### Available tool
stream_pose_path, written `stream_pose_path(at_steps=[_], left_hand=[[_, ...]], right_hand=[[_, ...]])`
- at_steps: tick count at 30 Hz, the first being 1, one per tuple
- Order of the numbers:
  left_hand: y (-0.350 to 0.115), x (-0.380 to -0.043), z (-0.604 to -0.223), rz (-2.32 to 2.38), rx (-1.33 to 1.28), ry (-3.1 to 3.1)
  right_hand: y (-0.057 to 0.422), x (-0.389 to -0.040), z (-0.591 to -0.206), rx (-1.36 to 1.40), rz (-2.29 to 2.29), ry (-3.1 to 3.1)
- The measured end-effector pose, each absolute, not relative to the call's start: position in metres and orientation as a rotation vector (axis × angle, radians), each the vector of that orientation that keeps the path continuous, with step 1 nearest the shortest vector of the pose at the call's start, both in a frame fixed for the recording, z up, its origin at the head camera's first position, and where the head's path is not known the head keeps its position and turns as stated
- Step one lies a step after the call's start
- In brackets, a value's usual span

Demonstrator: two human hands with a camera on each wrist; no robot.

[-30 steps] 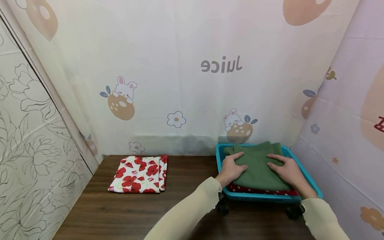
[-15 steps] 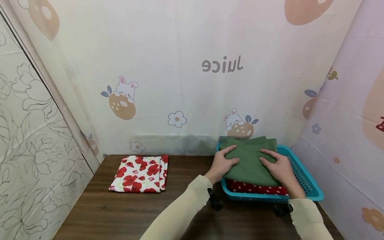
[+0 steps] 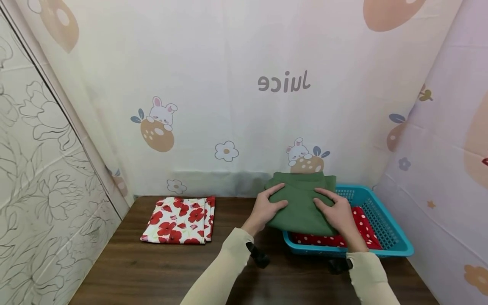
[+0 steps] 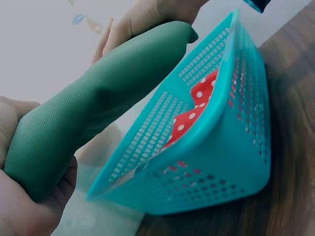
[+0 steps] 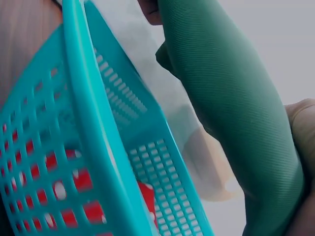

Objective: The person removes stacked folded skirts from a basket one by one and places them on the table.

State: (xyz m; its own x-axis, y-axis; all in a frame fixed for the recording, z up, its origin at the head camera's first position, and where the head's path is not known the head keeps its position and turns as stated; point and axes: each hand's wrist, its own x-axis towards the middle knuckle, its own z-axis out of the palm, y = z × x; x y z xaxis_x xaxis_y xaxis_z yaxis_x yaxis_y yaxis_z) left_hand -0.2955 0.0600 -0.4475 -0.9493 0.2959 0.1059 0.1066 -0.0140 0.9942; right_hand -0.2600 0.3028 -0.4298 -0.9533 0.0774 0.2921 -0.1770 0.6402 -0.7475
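A folded green ribbed cloth (image 3: 299, 209) is held up between both hands, over the left side of a turquoise basket. My left hand (image 3: 265, 210) grips its left edge, thumb on top, with fingers curled beneath in the left wrist view. At the opposite edge, my right hand (image 3: 338, 211) grips the cloth in the same way. Both wrist views show the green cloth (image 4: 93, 103) sagging between the hands, clear of the basket rim (image 5: 93, 113). Inside the basket (image 3: 398, 239) lies a red cloth with white dots (image 3: 364, 226), partly hidden by the green one and my right hand.
A folded white cloth with red flowers (image 3: 177, 222) lies on the left of the dark wooden table (image 3: 160, 271). Printed curtains (image 3: 228, 106) hang close behind the table and on both sides. The basket stands near the right-hand curtain (image 3: 431, 178).
Both hands have lifted the green cloth out of the basket and carried it left, partly past the rim. More of the dotted red cloth and the basket's right side now show.
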Motion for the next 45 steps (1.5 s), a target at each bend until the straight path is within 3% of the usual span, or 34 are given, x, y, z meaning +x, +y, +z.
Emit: stream_pose_path(at_steps=[29,45], left_hand=[[-0.040,-0.282,-0.469,2.053,0.598,2.420],[-0.079,-0.279,-0.489,1.891,0.465,2.646]], right_hand=[[0.203,-0.267,-0.443,0.235,1.252,-2.573],[0.145,-0.272,-0.467,0.233,1.229,-2.480]])
